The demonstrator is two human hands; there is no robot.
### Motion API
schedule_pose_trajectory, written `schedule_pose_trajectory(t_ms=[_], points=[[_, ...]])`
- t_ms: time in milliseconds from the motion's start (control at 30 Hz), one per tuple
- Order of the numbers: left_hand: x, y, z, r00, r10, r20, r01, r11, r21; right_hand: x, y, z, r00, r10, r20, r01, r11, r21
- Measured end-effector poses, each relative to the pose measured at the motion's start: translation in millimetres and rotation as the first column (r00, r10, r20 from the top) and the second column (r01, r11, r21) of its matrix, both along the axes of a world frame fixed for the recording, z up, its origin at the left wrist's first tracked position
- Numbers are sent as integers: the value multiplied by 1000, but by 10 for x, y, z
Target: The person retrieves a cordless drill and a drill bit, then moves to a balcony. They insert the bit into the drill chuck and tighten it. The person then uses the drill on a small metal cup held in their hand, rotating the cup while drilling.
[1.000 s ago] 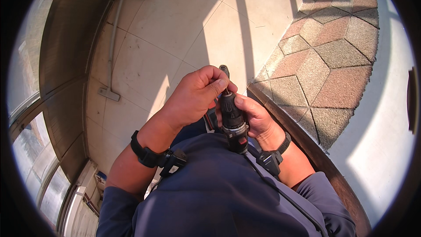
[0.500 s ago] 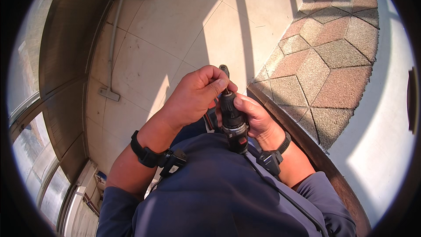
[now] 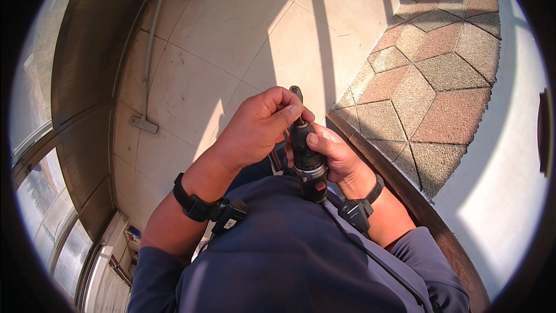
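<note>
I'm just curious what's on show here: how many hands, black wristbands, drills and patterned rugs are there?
Hands: 2, left hand and right hand
Black wristbands: 2
Drill: 1
Patterned rug: 1
Total: 6

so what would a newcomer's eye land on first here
Probably the black drill in the middle, the left hand pinching at its tip and the right hand gripping its chuck. Next the rug of beige and pink shapes at upper right, then the grey tube on the floor at upper left.
</note>
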State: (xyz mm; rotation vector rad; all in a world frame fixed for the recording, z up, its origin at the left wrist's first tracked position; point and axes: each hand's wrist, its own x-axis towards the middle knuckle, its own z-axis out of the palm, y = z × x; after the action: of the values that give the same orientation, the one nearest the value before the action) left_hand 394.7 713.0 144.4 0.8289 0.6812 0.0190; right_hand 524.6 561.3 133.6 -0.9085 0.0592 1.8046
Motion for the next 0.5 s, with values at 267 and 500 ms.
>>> schedule_pose_trajectory(t_ms=[267, 500], points=[[11, 18, -1, 1000, 15, -7, -15, 1000, -16, 9, -12, -22, 990, -39, -135, 34, 999, -36], [-1, 17, 14, 1000, -3, -7, 3, 999, 32, -9, 17, 13, 999, -35, -25, 35, 999, 22]])
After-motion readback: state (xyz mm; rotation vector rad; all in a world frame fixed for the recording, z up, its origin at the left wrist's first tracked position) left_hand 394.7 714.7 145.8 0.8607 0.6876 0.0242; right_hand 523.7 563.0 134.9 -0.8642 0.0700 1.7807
